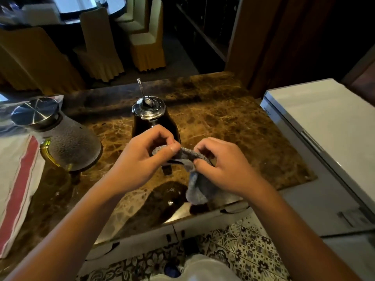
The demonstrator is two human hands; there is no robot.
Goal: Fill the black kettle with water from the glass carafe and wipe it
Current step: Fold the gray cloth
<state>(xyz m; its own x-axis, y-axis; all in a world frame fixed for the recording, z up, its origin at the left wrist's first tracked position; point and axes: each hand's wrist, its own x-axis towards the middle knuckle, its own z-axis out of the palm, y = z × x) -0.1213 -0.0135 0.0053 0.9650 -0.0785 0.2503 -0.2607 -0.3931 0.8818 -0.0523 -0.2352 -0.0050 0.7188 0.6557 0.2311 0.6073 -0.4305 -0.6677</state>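
In the head view, the left hand [142, 157] and right hand [221, 167] both pinch a grey cloth [192, 175] stretched between them. The black kettle [151, 120] stands just beyond them; the glass carafe [67, 142] sits left of the left hand.

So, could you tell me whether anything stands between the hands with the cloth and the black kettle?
Nothing visible does. Both the left hand and right hand pinch the grey cloth just in front of the black kettle; the glass carafe stands off to the left.
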